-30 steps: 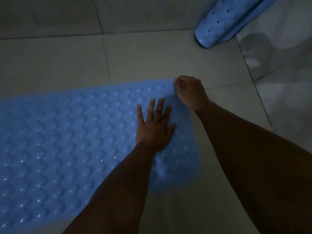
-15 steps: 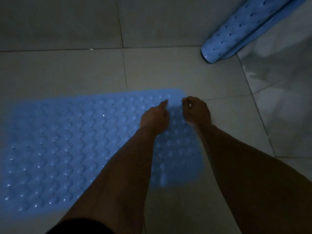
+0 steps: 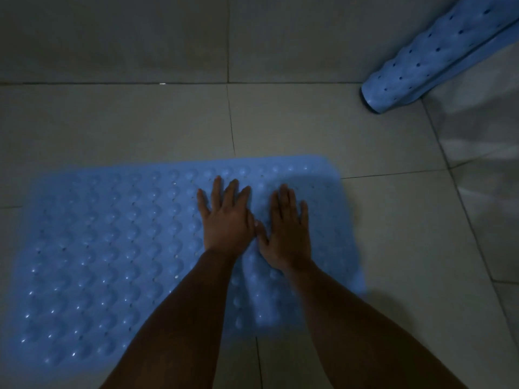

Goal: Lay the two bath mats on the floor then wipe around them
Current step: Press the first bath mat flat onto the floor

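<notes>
While 2nd mat (image 3: 438, 49) stays rolled, both hands flat on mat (image 3: 112, 248)

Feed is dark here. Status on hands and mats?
Both hands, left and right, flat on laid mat. Second mat rolled, far right. Nothing in the way.

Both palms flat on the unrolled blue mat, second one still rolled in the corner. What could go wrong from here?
1. The right end of the flat bath mat looks rippled beside the right hand; it may spring up once the left hand and right hand lift.
2. The rolled bath mat leans at the corner and could slide or tip.
3. The glossy tile floor looks slick, and the dim light could hide unwiped patches.
</notes>
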`<state>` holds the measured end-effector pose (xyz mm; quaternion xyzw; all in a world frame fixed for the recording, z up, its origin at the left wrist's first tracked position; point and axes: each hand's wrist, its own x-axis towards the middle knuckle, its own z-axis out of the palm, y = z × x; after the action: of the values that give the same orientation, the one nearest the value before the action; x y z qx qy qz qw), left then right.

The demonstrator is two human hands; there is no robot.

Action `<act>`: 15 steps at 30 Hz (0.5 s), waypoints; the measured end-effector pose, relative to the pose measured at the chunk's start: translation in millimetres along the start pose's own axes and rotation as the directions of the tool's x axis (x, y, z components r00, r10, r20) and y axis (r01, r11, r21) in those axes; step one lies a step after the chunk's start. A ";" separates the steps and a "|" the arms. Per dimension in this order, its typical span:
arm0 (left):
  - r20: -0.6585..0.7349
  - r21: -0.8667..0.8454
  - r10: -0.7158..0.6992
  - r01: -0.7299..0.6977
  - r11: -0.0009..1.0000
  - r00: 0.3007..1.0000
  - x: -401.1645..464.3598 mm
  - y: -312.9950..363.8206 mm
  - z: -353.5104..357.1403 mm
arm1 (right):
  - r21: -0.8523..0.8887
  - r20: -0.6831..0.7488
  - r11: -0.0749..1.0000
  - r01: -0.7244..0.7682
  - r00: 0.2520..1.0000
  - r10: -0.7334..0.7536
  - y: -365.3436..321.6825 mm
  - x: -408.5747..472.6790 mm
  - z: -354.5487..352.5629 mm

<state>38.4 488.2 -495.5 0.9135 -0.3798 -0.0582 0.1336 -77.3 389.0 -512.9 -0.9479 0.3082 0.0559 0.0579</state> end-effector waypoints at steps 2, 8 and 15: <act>-0.004 0.028 0.015 -0.015 0.999 1.000 4.0 -6.2 3.4 | -0.009 -0.014 1.000 0.006 1.000 -0.006 -1.3 0.3 -0.2; -0.064 0.009 0.063 -0.063 0.998 0.996 8.9 -11.9 5.1 | -0.008 0.005 1.000 -0.018 1.000 0.018 0.0 -0.3 -2.2; -0.120 -0.076 0.038 -0.047 0.996 0.992 -7.9 -18.9 -1.4 | 0.070 0.034 0.997 -0.038 0.999 0.035 -4.2 3.7 -8.9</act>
<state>45.9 506.9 -499.6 0.9011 -0.3881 -0.0158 0.1929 -71.2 388.9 -504.2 -0.9385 0.3262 0.0618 0.0953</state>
